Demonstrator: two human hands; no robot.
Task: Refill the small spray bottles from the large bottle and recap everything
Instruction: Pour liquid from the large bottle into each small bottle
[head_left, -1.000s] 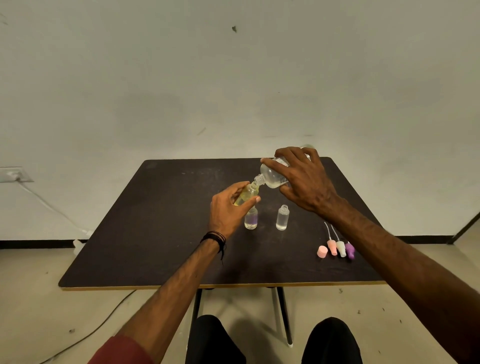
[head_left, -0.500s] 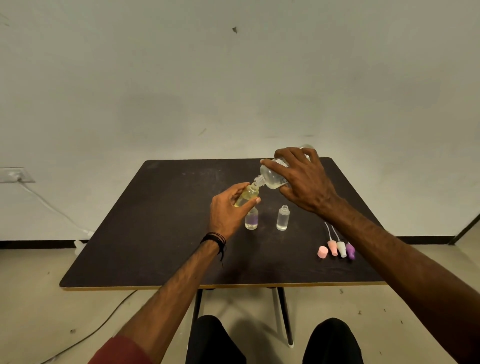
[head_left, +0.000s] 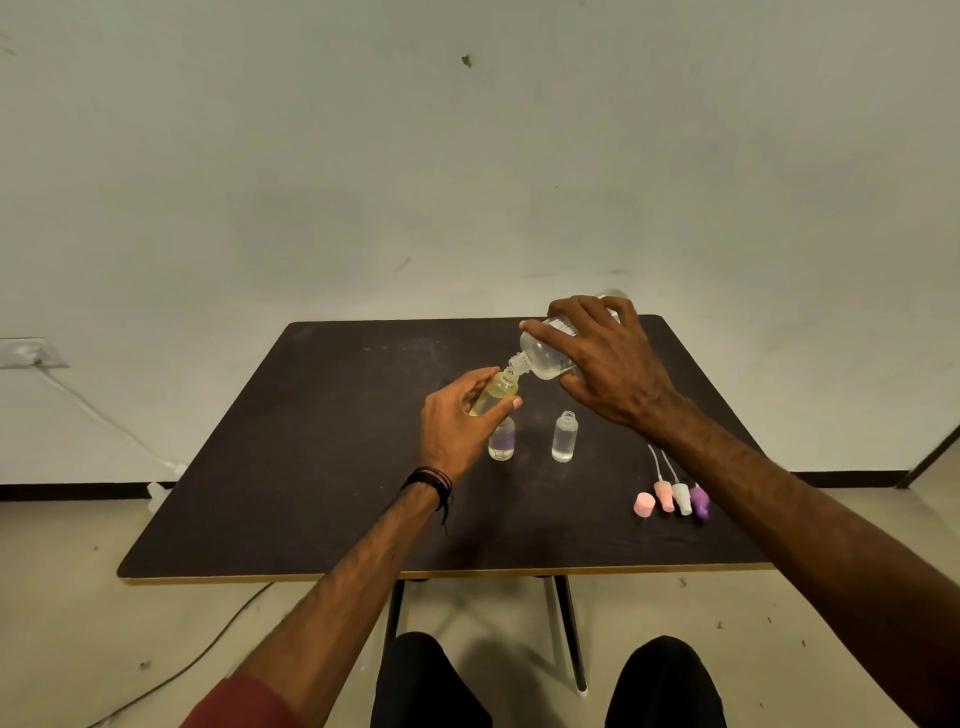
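My right hand (head_left: 610, 364) grips the large clear bottle (head_left: 543, 353), tipped down to the left with its open neck at the mouth of a small yellowish spray bottle (head_left: 493, 395). My left hand (head_left: 457, 423) holds that small bottle tilted, above the dark table (head_left: 311, 467). Two more small bottles stand uncapped on the table: a purple-tinted one (head_left: 502, 441) partly behind my left hand, and a clear one (head_left: 564, 436) to its right. Three spray heads, pink (head_left: 664, 495), white (head_left: 681, 498) and purple (head_left: 700, 501), lie at the right with a pink cap (head_left: 644, 504).
The table's front edge (head_left: 441, 576) runs just above my knees. A wall stands right behind the table. A socket (head_left: 26, 353) with a white cable is at the left, and a dark cable crosses the floor.
Hardly anything has moved; both hands keep the large bottle's neck against the small yellowish bottle's mouth.
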